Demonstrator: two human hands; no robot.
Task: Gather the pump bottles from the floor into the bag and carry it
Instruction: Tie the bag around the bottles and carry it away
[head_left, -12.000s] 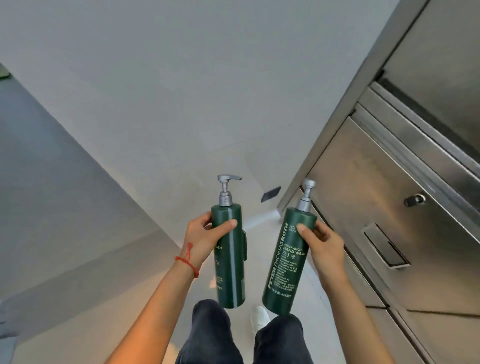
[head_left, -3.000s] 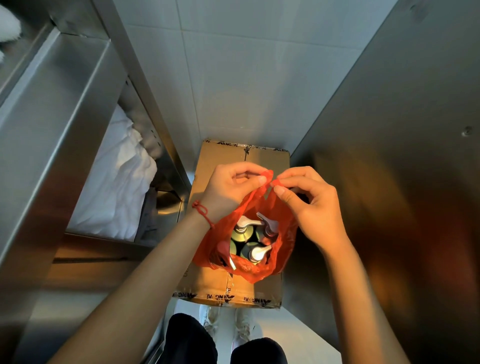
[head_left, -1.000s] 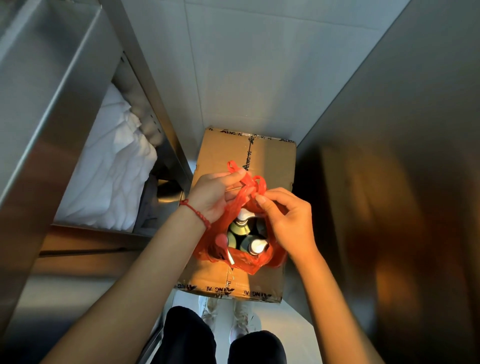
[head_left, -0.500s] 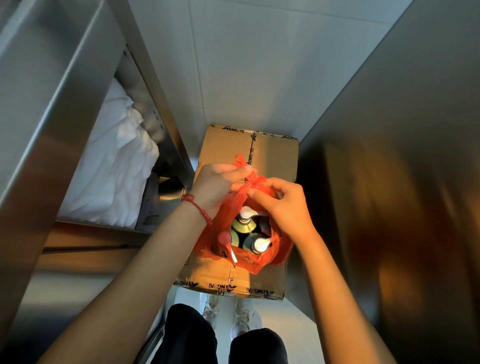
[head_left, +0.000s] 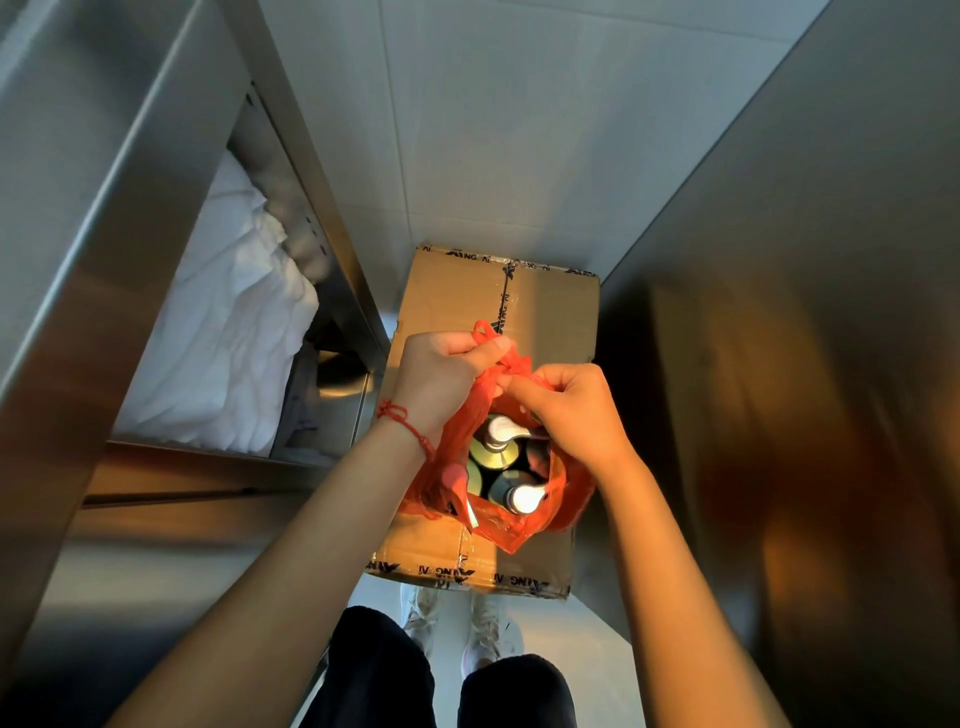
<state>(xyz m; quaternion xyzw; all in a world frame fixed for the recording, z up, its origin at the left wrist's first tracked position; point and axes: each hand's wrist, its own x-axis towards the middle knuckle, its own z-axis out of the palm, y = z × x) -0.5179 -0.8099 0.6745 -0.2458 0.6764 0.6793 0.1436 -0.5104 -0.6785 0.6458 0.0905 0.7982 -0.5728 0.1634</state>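
An orange-red plastic bag (head_left: 506, 525) stands on a taped cardboard box (head_left: 550, 312). Inside it I see the silver pump heads and green shoulders of several pump bottles (head_left: 501, 452), standing upright and close together. My left hand (head_left: 441, 374) grips one bag handle, whose loop sticks out above my fist. My right hand (head_left: 566, 410) pinches the other handle right beside it. The two handles meet in a twisted bunch between my thumbs, above the bag's mouth. The bottles' bodies are hidden by the bag.
A steel cabinet (head_left: 104, 218) on the left holds crumpled white cloth (head_left: 228, 343) on an open shelf. A steel panel (head_left: 810, 364) rises on the right. A white tiled wall (head_left: 519, 130) lies beyond the box. My shoes (head_left: 462, 618) stand on the narrow floor strip.
Twelve seconds ago I held a green pump bottle in each hand. Over the last second my hands have drawn the bag's two handles together and pulled them tighter above the bottles.
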